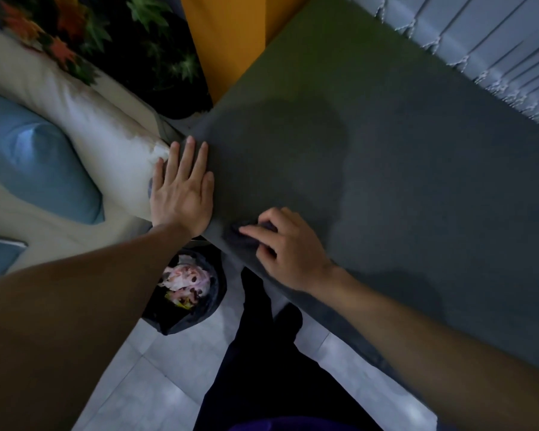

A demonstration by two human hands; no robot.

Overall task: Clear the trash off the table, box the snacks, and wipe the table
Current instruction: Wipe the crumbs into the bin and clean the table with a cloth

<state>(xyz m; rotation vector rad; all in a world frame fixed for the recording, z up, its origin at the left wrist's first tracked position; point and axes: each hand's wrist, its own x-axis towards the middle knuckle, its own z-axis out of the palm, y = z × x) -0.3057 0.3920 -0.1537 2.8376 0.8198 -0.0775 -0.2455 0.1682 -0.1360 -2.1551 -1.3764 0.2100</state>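
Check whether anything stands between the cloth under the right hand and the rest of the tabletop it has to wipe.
Nothing visible does. The right hand holds the dark cloth at the near edge of the table; only the left hand lies flat on the corner, left of the cloth.

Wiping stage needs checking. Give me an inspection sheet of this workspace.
Surface: dark grey table, darker patch mid-top; shadow or damp, cannot tell.
Job's things: dark cloth on the table near its front edge; black-bagged bin on the floor below holds crumpled trash; snacks, box: nothing seen.
Clutter: nothing seen.
Grippers: left hand flat on the table corner; right hand grips the cloth.
Cables: nothing seen.
Surroundings: beige sofa, blue cushion, window blinds, tiled floor.
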